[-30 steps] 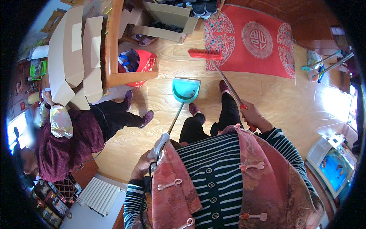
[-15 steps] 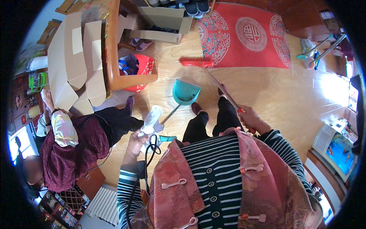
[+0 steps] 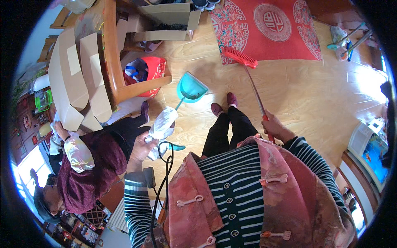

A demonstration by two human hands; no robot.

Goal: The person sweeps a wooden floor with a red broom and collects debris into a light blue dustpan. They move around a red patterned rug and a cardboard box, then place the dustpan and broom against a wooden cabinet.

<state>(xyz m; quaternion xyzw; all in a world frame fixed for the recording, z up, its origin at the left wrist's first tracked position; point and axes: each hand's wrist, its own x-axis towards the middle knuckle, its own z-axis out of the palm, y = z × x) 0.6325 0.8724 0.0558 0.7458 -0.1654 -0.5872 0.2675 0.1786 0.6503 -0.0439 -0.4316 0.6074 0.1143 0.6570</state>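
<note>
My right hand (image 3: 278, 127) is closed around the grip of a long-handled broom (image 3: 257, 91); its red bristled head (image 3: 240, 57) is over the near edge of the red mat. In my left hand (image 3: 142, 146) is a crumpled white plastic bag (image 3: 163, 123), closed in together with the handle of a teal dustpan (image 3: 192, 88). The bag hides much of that handle; its teal curved end shows beside my fingers. Small dark bits lie in the pan. A black cable (image 3: 159, 194) loops down from my left wrist.
A red patterned mat (image 3: 297, 33) lies ahead on the wood floor. At left are a wooden table edge (image 3: 111, 49), flattened cardboard (image 3: 68, 78), an open carton (image 3: 165, 34) and a red bag (image 3: 156, 70). Another person (image 3: 89, 169) bends close on my left. A fish tank (image 3: 368, 151) stands right.
The broom head has swung right and turned. The dustpan appears slightly farther up and left in view. My feet have come closer together, and the other person has leaned lower.
</note>
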